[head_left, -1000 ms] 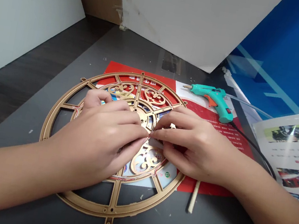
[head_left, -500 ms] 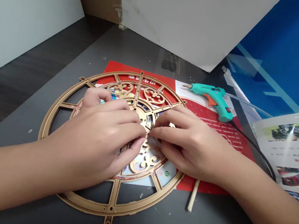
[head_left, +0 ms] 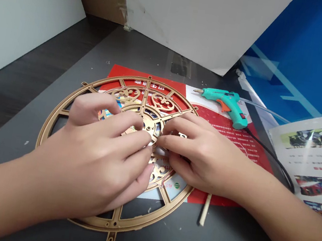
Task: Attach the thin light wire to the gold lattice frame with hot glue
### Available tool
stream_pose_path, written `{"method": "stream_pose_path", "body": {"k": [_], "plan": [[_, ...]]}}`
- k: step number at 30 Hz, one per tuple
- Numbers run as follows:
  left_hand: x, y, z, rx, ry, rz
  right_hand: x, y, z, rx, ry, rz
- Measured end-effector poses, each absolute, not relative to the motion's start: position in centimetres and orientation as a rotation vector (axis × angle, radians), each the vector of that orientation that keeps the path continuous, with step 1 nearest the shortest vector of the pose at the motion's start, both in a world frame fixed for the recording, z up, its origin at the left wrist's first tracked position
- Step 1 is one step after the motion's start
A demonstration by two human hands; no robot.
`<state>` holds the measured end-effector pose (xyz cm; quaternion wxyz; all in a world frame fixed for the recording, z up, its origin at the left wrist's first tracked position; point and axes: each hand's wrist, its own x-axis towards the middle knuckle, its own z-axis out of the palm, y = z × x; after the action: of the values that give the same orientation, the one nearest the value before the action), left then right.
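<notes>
A round gold-coloured openwork wheel (head_left: pixel 140 225), with spokes and scroll ornaments, lies flat under both hands. My left hand (head_left: pixel 106 148) lies over its left half, fingers curled with the tips near the hub (head_left: pixel 148 127). Bent from the other side, my right hand (head_left: pixel 205 152) brings its thumb and fingers together just right of the hub. The fingertips of the two hands nearly meet. Whatever they pinch is hidden or too small to make out. Thin reddish wires (head_left: pixel 164 181) run along the wheel's inner ring.
A teal hot glue gun (head_left: pixel 227 102) lies on a red and white printed sheet (head_left: pixel 210 120), its black cord running right. Near the right hand is a pale stick (head_left: pixel 205 211). White panels (head_left: pixel 202 17) stand behind; a picture sheet (head_left: pixel 311 156) is at right.
My left hand's fingers have shifted slightly left and down, and its index finger is raised more. My right hand stays close to the hub. The whole view has moved a little.
</notes>
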<state>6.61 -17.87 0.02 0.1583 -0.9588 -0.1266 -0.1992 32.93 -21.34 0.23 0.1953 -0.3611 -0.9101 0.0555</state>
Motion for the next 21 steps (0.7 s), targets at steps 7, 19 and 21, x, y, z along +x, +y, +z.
{"method": "stream_pose_path", "body": {"k": [7, 19, 21], "plan": [[7.5, -18.1, -0.5, -2.862, -0.553, -0.781, 33.0, -21.4, 0.0, -0.971, -2.526, 0.104], [6.6, -17.9, 1.0, -2.935, -0.73, -0.651, 32.5, -21.7, -0.4, -1.052, -2.503, 0.25], [6.6, -18.1, 1.2, -2.894, -0.702, -0.596, 32.4, -21.7, -0.3, -1.075, -2.502, 0.262]]}}
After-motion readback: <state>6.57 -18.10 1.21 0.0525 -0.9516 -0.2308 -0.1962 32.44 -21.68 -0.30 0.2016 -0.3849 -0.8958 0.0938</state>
